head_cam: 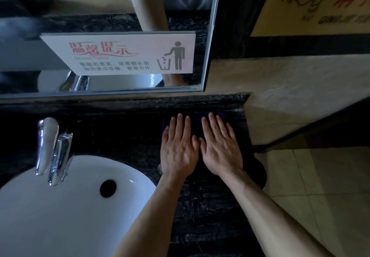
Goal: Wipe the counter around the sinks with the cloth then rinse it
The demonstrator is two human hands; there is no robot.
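Hands: we have the left hand [178, 148] and the right hand [219, 146] flat, side by side, thumbs nearly touching, on the far right stretch of the worktop [202, 212].
Fingers: straight and slightly spread on both hands, pressing down and gripping nothing.
Cloth: the dark purple cloth [195, 122] lies spread under both palms, hard against the dark stone; we make out its far edge past the fingertips, close to the raised back ledge [140, 101].
Progress: we judge the wiping is under way here in the right corner; whether the strip around the sink [60, 206] has been done, we cannot tell, as the black stone shows no clear wet trail.
Left to do: likely the rim around the basin and the patch behind the tap [53, 148], then the rinse, which is not begun; no water is running.
Far edge: ledge and mirror [120, 0] stop any push away from us.
Right edge: the worktop ends just right of the right hand, with the tiled floor [320, 186] below; a stroke that way risks sliding the cloth off.
Open room: we see free stone near us along the forearms, and leftwards towards the basin.
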